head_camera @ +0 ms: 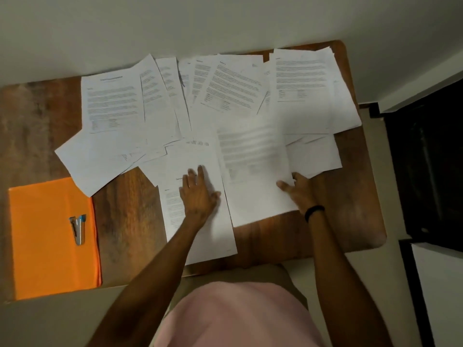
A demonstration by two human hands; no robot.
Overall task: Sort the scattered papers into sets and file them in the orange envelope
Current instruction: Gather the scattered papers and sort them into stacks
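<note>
Several white printed papers [233, 86] lie scattered and overlapping across the far half of a wooden table [125, 209]. My left hand [199, 195] rests flat with straight fingers on a near sheet [200, 156] in the middle. My right hand [298, 190] holds the right edge of a blurred sheet [253, 171] beside it, thumb on top of the paper. The orange envelope [50, 236] lies flat at the table's near left corner, apart from both hands.
A small metal stapler [79, 229] with a blue tip sits on the orange envelope. A pale wall runs behind the table. A dark piece of furniture [426, 159] stands to the right. Bare wood shows between the envelope and the near sheets.
</note>
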